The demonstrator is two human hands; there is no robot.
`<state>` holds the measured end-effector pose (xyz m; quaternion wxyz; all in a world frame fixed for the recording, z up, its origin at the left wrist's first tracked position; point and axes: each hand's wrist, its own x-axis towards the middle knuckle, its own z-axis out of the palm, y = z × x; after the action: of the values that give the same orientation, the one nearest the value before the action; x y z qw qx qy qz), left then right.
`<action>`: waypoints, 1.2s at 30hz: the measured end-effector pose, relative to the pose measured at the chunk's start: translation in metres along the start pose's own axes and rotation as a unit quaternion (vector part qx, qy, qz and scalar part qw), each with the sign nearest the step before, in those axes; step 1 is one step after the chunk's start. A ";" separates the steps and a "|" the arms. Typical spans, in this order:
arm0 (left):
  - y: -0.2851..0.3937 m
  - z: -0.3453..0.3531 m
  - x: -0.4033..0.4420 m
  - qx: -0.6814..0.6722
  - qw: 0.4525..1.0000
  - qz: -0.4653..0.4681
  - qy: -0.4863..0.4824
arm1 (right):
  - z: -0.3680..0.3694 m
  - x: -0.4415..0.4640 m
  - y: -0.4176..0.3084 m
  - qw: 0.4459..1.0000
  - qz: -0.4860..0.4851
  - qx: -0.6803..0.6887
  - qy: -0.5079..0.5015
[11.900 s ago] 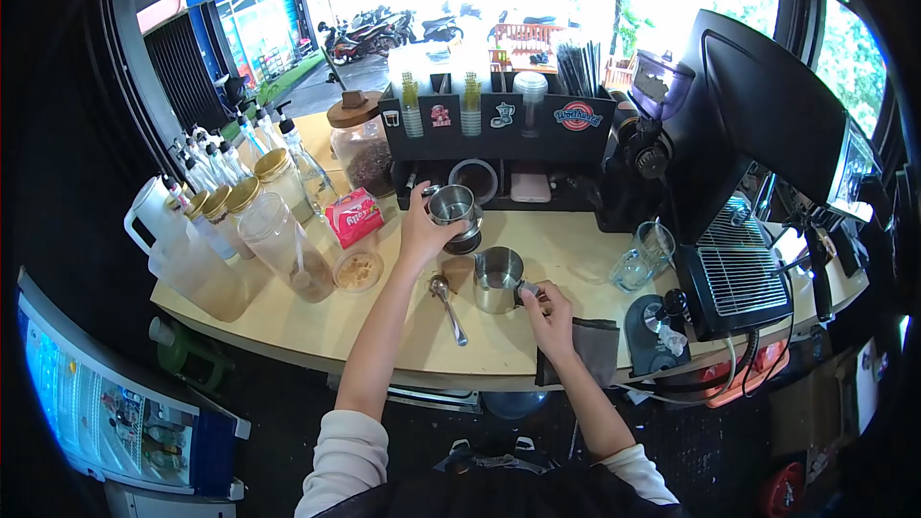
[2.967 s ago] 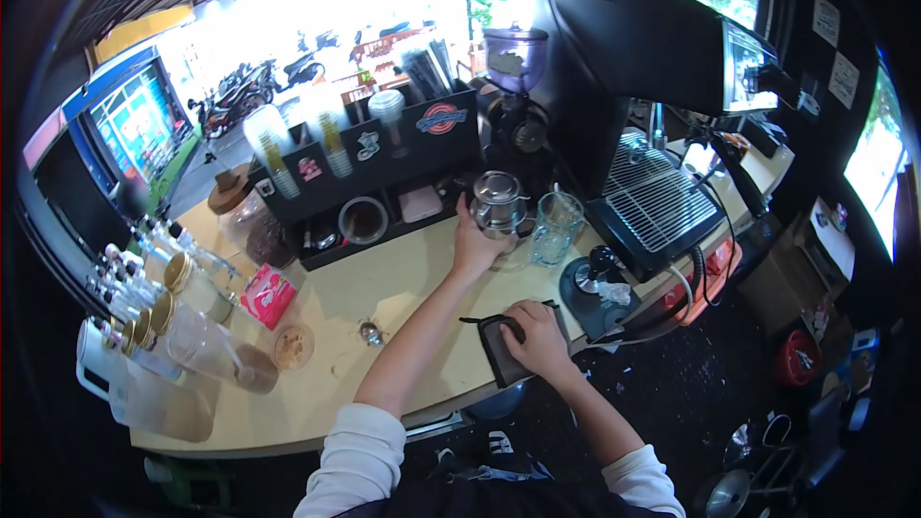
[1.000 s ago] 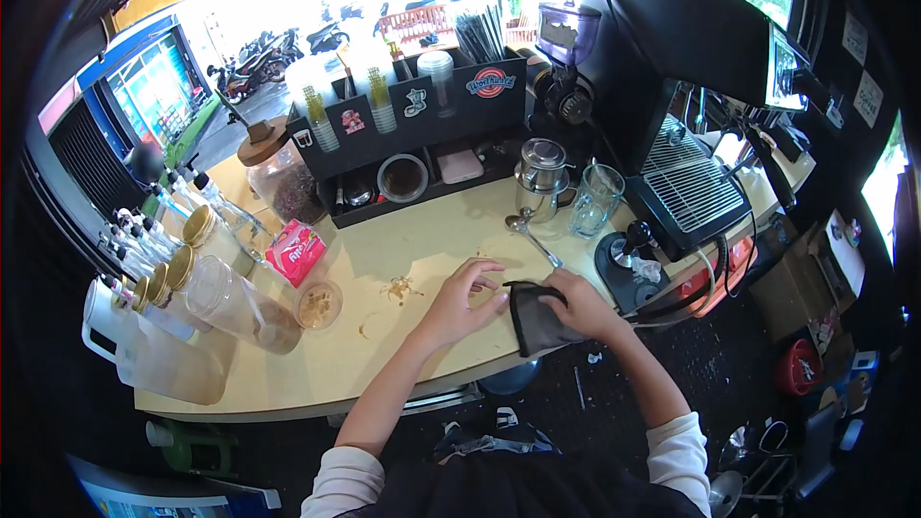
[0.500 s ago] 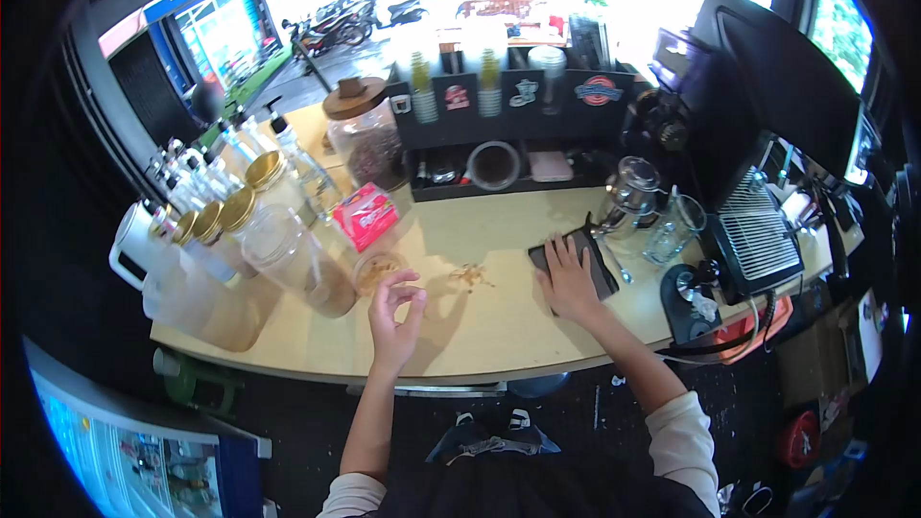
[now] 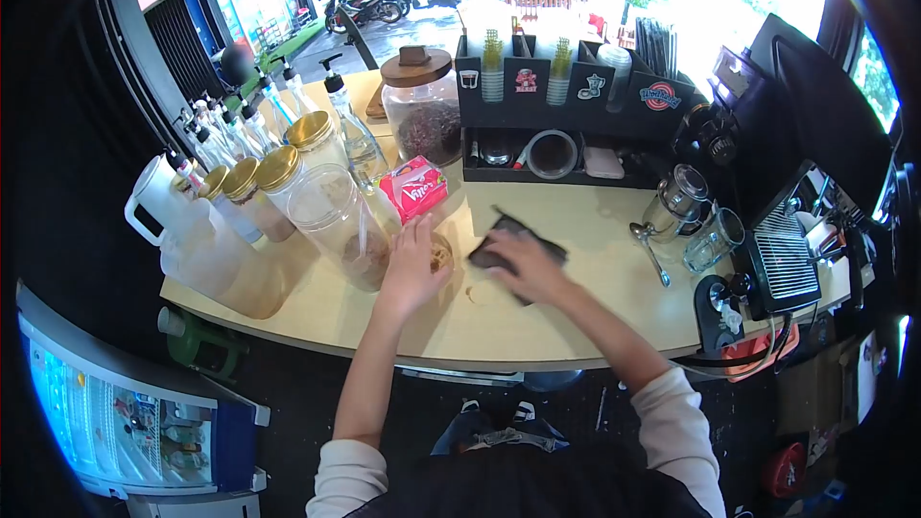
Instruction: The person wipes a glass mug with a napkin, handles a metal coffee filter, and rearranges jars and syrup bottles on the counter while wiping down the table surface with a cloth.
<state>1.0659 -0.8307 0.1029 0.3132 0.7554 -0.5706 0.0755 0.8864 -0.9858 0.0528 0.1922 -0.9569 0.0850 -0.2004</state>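
Observation:
My left hand [image 5: 414,267] has its fingers and thumb around the side of a small round dish [image 5: 441,254] that holds brown crumbs and partly hides it. My right hand [image 5: 526,267] presses a dark folded cloth [image 5: 549,247] onto the tabletop, just right of the dish; the cloth is blurred by motion. A few crumbs [image 5: 470,294] lie on the wood between the two hands. Left of my left hand stands a tall clear jar [image 5: 336,216] with brown contents low inside. A pink packet [image 5: 414,186] rests behind the dish.
Gold-lidded jars [image 5: 278,169] and pump bottles [image 5: 351,134] crowd the left side of the table [image 5: 537,336]. A black organizer [image 5: 576,96] with cups stands at the back. A spoon [image 5: 652,254], a glass mug [image 5: 715,238] and a metal-grated machine [image 5: 785,254] are on the right.
My right hand and the cloth have moved left across the table, over where the crumb pile lay. My left hand has come down to the dish. The camera view has shifted.

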 end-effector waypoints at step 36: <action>-0.009 -0.045 -0.030 -0.214 0.972 -0.019 -0.092 | -0.042 -0.102 0.013 0.865 0.423 -0.233 0.137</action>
<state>1.0749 -0.7795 0.1215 0.4149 0.6857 -0.5851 -0.1239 0.7753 -0.9868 0.0468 0.0164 -0.8086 0.5518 -0.2035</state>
